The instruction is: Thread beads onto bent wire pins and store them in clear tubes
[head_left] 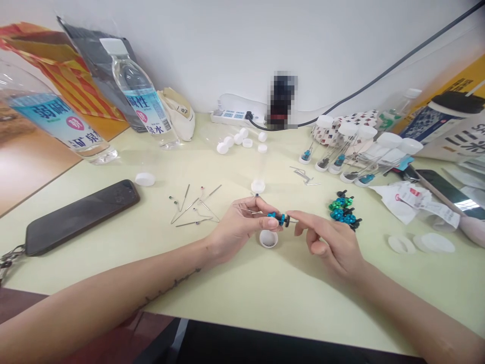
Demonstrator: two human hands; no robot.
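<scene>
Between the thumb and fingers of my left hand is a small blue and black part, along with thin metal wires that stick out to the left. The index finger of my right hand reaches to the black end of that part, its other fingers loosely curled and apart. Just below the part stands a small white cap with tiny contents I cannot make out. Several bent metal wires lie left of my left hand. A pile of blue, green and black parts lies beyond my right hand.
Clear tubes with white caps stand at the back right. A phone lies at the left, near two water bottles. White caps lie by a power strip. White discs and crumpled paper are at the right.
</scene>
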